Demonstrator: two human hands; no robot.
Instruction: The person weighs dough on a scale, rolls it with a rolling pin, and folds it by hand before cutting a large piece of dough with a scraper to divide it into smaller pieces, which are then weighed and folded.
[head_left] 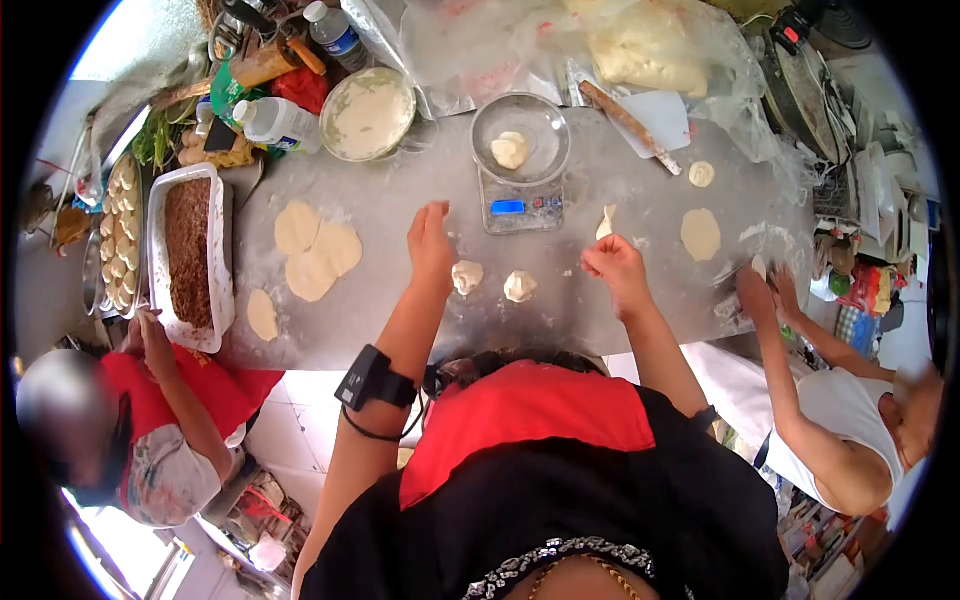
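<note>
My left hand [430, 245] is over the steel table with its fingers stretched out and nothing in it, just left of a lump of dough [467, 277]. A second dough lump [519, 286] lies between my hands. My right hand [616, 270] is closed, fingertips pinched together; I cannot tell what is in them. A thin strip of dough [606, 221] shows right at its knuckles. Beyond my hands stands a digital scale [525, 217] with a lit blue display. Its round metal pan [486, 123] bears a dough ball [510, 150].
Flattened dough rounds [324, 262] lie left, another [701, 235] right, near a rolling pin [630, 128]. A white tray of brown filling [190, 250] and a flour bowl [368, 115] stand left. One co-worker [190, 400] is at the left, another [830, 430] at the right, hands at the table.
</note>
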